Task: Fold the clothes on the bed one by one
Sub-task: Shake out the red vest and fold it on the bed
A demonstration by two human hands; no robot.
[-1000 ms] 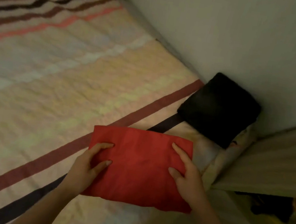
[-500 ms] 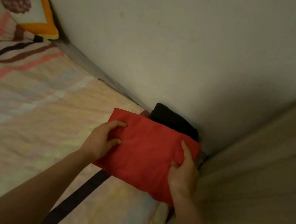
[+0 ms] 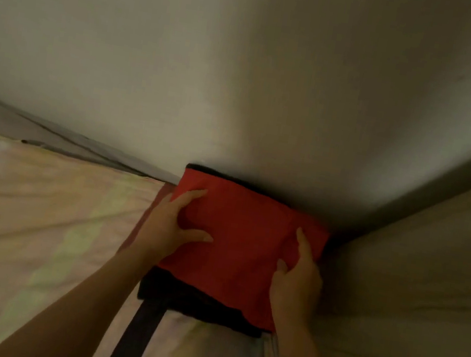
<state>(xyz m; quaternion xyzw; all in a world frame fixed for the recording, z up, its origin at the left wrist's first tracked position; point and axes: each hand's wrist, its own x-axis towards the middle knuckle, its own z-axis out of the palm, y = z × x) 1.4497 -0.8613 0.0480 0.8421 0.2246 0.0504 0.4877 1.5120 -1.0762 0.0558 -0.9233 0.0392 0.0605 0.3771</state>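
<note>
A folded red cloth point(image 3: 244, 241) lies on top of a folded black garment point(image 3: 194, 300) in the corner of the bed, against the wall. The black garment shows only as a dark band at the near edge and a thin strip at the far edge. My left hand point(image 3: 172, 227) grips the red cloth's left edge, thumb on top. My right hand point(image 3: 296, 282) grips its right edge, fingers pressed into the fabric.
The bed point(image 3: 37, 225) has a pale striped sheet with a dark stripe point(image 3: 137, 335) running toward me. A grey wall point(image 3: 244, 72) rises right behind the stack. A beige panel point(image 3: 409, 296) closes off the right side.
Both hands carried the red cloth away from me, from the open sheet to the corner, and it now rests on the black garment. The view swung toward the wall.
</note>
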